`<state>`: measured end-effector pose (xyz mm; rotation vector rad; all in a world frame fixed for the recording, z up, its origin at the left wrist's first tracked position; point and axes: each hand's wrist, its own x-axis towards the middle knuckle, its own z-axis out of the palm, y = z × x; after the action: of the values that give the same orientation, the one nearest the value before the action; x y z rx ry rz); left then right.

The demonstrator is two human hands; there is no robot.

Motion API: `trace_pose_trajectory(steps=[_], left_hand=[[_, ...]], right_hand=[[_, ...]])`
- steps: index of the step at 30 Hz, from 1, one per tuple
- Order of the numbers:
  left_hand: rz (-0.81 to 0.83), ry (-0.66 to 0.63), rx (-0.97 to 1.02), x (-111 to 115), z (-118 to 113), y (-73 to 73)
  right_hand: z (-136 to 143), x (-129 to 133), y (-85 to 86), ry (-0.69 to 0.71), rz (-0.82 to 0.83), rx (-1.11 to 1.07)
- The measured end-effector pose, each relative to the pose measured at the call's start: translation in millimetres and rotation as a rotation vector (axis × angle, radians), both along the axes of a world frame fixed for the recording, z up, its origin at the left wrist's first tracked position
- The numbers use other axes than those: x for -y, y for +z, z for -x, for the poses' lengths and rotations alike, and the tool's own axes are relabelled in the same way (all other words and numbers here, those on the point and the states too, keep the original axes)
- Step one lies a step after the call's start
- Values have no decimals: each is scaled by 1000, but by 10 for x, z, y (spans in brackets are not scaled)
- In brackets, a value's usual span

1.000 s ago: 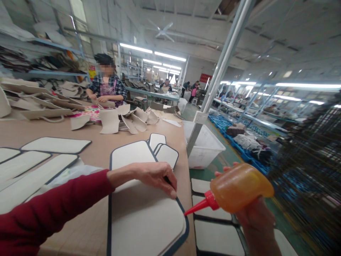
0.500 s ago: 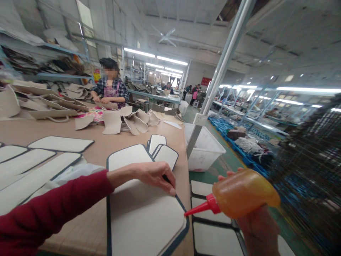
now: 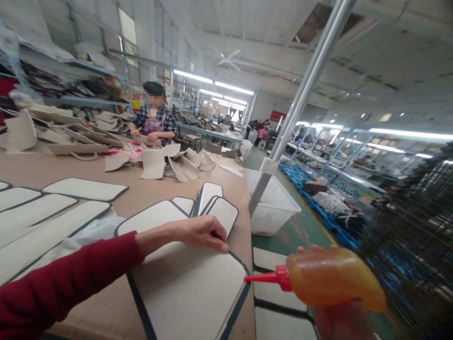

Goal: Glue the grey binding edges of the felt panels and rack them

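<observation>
My right hand (image 3: 341,318) is closed around a squeeze bottle of amber liquid (image 3: 329,276) with a red nozzle. The nozzle tip meets the dark border at the right corner of a white panel (image 3: 193,288), which lies on the table in front of me. At that panel's upper right edge my left hand (image 3: 200,232) is closed, thumb and fingers pinching the edge. Some of its fingertips are hidden. Behind it sit smaller dark-edged panels (image 3: 221,212), overlapping one another.
More dark-edged panels (image 3: 83,189) lie at the left of the brown table (image 3: 170,189). Beige pieces (image 3: 154,163) are heaped at its far side, where a co-worker (image 3: 155,118) handles one. A metal post (image 3: 283,137) and a white bin (image 3: 272,208) stand right. Panels (image 3: 279,293) also lie beyond the right edge.
The white panel has turned, its far end swinging left, with my left hand still at its edge. The bottle has levelled out and moved slightly right and down, its nozzle staying at the corner.
</observation>
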<state>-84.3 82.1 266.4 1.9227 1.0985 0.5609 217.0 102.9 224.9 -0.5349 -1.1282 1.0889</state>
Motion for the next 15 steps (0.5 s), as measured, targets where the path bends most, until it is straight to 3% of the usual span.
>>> trace_pose_trajectory(steps=[8,15], left_hand=[[4,46,-14,8,102,-55],[28,98,15,20,126,-74]], right_hand=[[75,66,-54,-17,204,-87],[219,-12,17,-69,175,-193]])
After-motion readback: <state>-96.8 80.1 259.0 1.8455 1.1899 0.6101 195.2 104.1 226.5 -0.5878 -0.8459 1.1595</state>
